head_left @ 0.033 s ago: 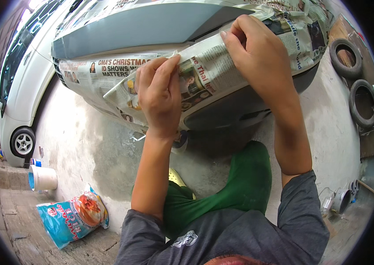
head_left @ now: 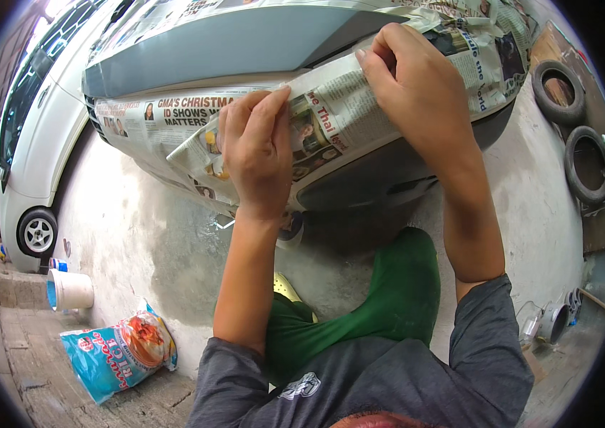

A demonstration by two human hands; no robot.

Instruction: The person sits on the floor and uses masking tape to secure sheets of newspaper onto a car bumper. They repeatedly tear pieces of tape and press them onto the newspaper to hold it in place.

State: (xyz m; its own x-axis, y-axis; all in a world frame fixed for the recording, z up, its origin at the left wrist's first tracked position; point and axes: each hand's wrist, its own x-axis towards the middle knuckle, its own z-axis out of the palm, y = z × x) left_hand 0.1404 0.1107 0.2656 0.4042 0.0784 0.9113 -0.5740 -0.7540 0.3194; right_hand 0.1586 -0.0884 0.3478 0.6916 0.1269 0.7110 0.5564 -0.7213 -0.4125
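Note:
A sheet of newspaper [head_left: 352, 110] lies slanted across the lower part of a car bumper, its upper edge between my two hands. My left hand [head_left: 256, 153] pinches that edge, thumb and fingers pressed together. Farther right and higher up, my right hand [head_left: 420, 93] has its thumb and bent fingers closed on the same edge. A pale strip runs along the edge between them; whether it is tape or paper I cannot tell. Above stretches a bare grey bumper panel [head_left: 224, 53]. More newspaper [head_left: 120, 118] covers the bumper to the left. Below the sheet, a dark lower bumper part [head_left: 366, 182] shows.
A white car [head_left: 38, 150] stands at the left. Nearer are a white bucket [head_left: 74, 289] and a blue printed bag [head_left: 113, 357]. Two tyres [head_left: 558, 110] lean at the right, above a metal can [head_left: 553, 324]. My green-clad knee [head_left: 409, 285] is below the bumper.

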